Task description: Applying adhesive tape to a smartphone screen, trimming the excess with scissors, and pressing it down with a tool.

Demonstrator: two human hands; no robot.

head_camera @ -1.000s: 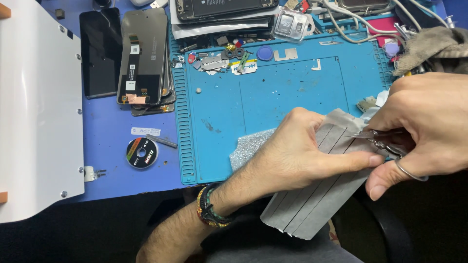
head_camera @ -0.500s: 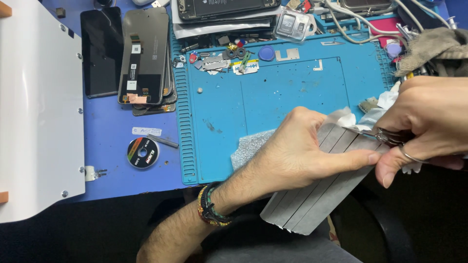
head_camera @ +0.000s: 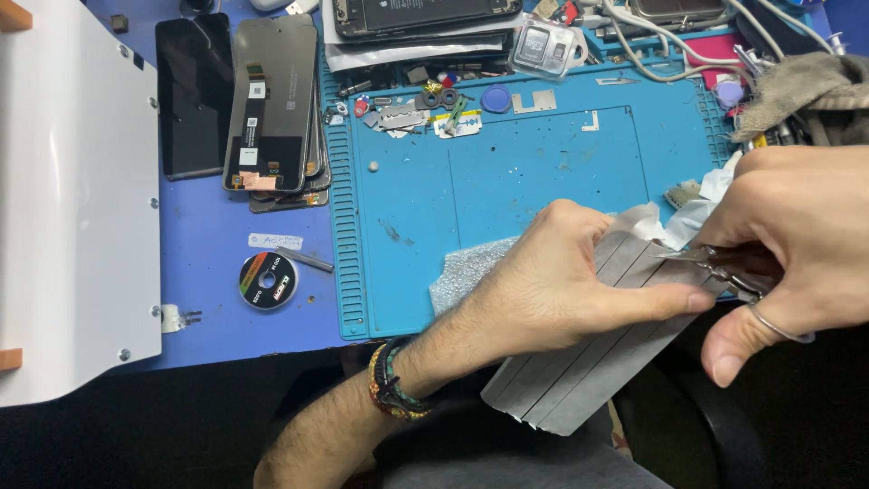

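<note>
Both my hands are closed on work at the near right edge of the bench: my left hand [head_camera: 561, 281] lies flat and clamped over a stack of grey sheets [head_camera: 588, 380], thumb stretched along the top one, pinning the stack so that its lower end hangs past the bench edge toward my lap. My right hand [head_camera: 792, 244] is curled tight around a small pair of scissors [head_camera: 724, 267], one metal finger ring showing below my knuckles, the blades meeting the upper right end of the sheets just beyond my left thumb tip. White crumpled paper [head_camera: 697, 213] sits behind the blades, touching the stack's top end. A piece of silvery bubble wrap [head_camera: 471, 272] pokes out from under my left palm onto the blue work mat [head_camera: 543, 154]. Farther out on the mat lie small metal parts and a blue round cap [head_camera: 495, 99]. Left of the mat, a stack of phone screens [head_camera: 272, 104] rests on the bench, with a small reel of wire [head_camera: 268, 280] nearer to me and a white panel [head_camera: 72, 199] at the far left.
</note>
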